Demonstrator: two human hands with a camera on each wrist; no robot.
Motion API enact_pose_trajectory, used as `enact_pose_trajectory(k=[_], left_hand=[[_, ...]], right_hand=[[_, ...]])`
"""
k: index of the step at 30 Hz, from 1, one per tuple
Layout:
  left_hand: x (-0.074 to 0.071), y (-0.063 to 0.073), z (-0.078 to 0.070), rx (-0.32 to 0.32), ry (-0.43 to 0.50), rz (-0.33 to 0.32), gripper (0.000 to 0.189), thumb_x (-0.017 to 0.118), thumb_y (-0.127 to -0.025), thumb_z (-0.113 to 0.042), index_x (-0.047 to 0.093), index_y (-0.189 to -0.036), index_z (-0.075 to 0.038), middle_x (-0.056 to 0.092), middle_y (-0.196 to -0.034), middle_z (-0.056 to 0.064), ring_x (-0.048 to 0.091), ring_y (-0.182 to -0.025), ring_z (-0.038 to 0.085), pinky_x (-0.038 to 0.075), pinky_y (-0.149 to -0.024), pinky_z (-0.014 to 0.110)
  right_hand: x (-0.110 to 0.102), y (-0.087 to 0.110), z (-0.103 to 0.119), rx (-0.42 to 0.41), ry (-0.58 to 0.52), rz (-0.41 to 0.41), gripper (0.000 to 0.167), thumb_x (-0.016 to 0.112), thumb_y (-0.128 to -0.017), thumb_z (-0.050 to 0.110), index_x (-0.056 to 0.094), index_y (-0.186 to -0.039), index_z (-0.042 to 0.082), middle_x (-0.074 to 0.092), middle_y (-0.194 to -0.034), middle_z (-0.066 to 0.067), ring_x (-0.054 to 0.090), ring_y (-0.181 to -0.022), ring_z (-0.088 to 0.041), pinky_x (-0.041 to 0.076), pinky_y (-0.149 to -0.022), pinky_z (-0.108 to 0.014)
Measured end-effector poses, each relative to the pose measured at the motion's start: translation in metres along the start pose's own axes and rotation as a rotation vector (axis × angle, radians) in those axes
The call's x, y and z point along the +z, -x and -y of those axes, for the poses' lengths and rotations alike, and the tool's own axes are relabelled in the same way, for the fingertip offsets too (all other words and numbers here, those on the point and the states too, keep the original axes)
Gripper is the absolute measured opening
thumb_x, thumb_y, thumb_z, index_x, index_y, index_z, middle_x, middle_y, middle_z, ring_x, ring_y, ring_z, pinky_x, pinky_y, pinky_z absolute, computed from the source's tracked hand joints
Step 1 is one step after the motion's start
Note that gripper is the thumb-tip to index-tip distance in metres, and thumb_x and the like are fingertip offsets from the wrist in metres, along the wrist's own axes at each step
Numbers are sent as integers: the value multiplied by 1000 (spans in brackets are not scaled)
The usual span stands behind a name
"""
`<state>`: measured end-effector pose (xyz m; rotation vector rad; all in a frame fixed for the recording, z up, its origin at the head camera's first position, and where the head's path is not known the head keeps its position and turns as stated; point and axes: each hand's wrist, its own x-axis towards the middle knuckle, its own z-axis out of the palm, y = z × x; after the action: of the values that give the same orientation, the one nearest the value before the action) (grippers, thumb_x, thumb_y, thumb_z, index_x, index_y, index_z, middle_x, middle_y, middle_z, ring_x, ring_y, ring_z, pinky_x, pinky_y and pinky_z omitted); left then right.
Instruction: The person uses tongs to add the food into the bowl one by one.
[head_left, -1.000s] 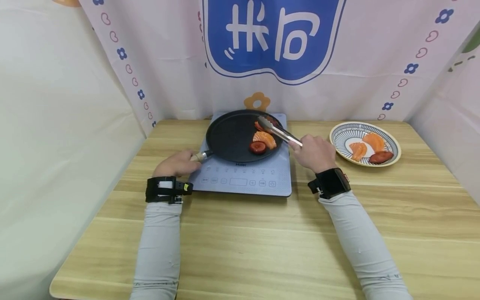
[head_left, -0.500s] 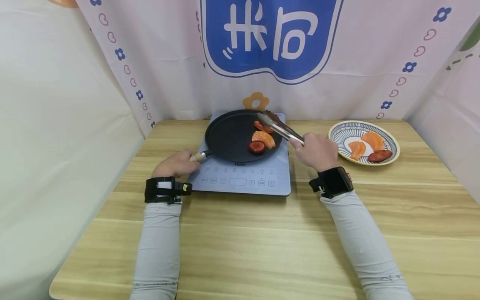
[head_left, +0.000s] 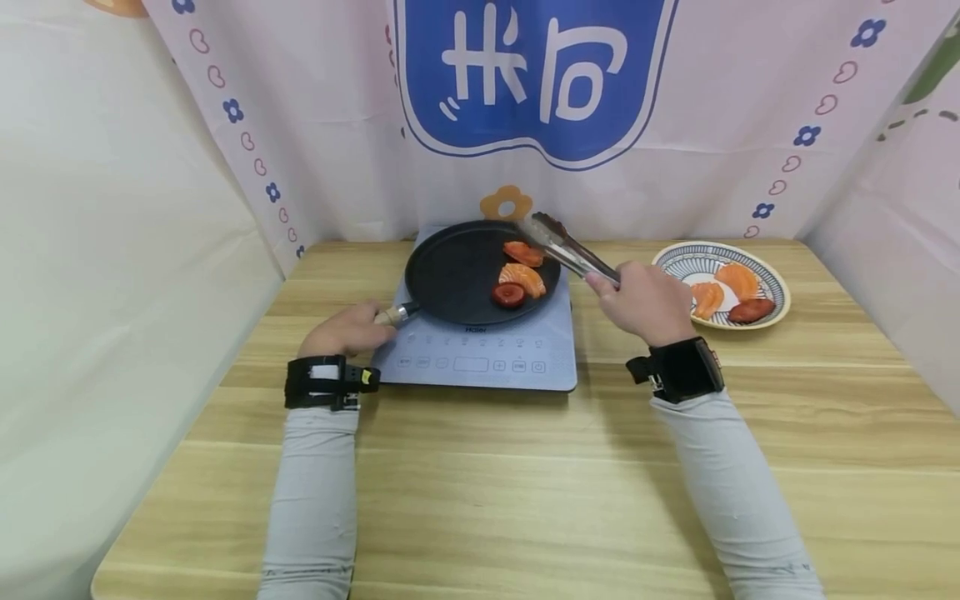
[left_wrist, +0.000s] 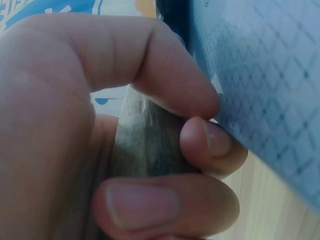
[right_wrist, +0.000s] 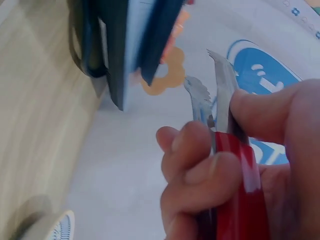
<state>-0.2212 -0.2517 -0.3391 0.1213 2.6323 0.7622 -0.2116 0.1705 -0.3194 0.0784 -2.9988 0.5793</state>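
My two hands work well apart at a wooden tabletop [head_left: 465,483], my left hand [head_left: 347,329] wrapped around the wooden handle [head_left: 392,317] of a flat black pan [head_left: 450,275], my right hand [head_left: 647,304] clamped around metal tongs [head_left: 572,250]. The pan rests on a pale cooktop [head_left: 480,367], an orange slice [head_left: 522,279] with pale stripes between a red-orange piece [head_left: 522,253] and a dark red round [head_left: 508,294] on its right side. The tongs' tips stand slightly parted, seen against the pan's far right rim from the head view; the right wrist view shows their red grip [right_wrist: 240,195] in my fingers. Just beyond my right hand, a blue-patterned plate [head_left: 678,262] carries two orange slices and one dark red piece. Behind hangs a white curtain [head_left: 337,167] with a blue emblem.
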Motion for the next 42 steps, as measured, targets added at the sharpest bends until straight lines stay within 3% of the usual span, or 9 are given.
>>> enact_pose_trajectory(k=[6, 15, 24, 28, 31, 37, 42], left_hand=[[1, -2, 4, -6, -6, 0, 35, 57, -98, -25, 55, -120, 1, 50, -86, 6, 48, -73, 20, 43, -63, 31], [1, 1, 0, -6, -1, 6, 33, 57, -99, -26, 56, -118, 1, 51, -86, 5, 49, -73, 19, 43, -63, 30], [1, -2, -2, 15, 3, 1, 27, 57, -99, -24, 57, -113, -1, 50, -83, 4, 48, -71, 19, 43, -62, 30], [1, -3, -3, 11, 7, 3, 26, 57, -99, -23, 57, -113, -1, 50, -84, 4, 49, -72, 19, 43, -62, 30], [1, -2, -4, 7, 9, 5, 27, 57, -99, -23, 56, -113, -1, 50, -85, 4, 49, -73, 19, 43, -63, 30], [1, -3, -4, 9, 12, 8, 27, 58, -99, -23, 56, -114, -1, 50, -84, 4, 48, -71, 18, 42, -62, 30], [0, -2, -1, 8, 10, 7, 28, 58, -99, -24, 56, -114, -1, 49, -83, 3, 47, -70, 18, 42, -61, 30]], right_hand=[[-16, 8, -2, 3, -25, 12, 61, 47, -103, 65, 59, -80, 9, 55, -72, -7, 56, -69, -29, 37, -58, -42], [-43, 20, -13, 23, 23, 29, 65, 45, -102, 70, 57, -80, 11, 56, -76, -9, 58, -74, -31, 39, -55, -42], [-75, 31, -41, -8, 12, 59, 65, 46, -100, 73, 57, -77, 14, 52, -72, -6, 56, -74, -29, 35, -55, -38], [-87, 37, -55, 19, -4, 96, 68, 44, -101, 73, 57, -77, 11, 50, -68, -5, 52, -68, -28, 34, -55, -38], [-93, 40, -65, 30, -15, 76, 69, 44, -101, 72, 61, -77, 9, 57, -66, -4, 54, -66, -26, 37, -55, -38], [-102, 47, -77, 44, -46, 43, 65, 48, -102, 68, 69, -85, 8, 75, -69, 0, 69, -82, -30, 42, -60, -37], [-106, 49, -81, 88, -16, 42, 69, 44, -100, 74, 68, -90, 10, 77, -71, 3, 67, -94, -36, 40, -59, -37]])
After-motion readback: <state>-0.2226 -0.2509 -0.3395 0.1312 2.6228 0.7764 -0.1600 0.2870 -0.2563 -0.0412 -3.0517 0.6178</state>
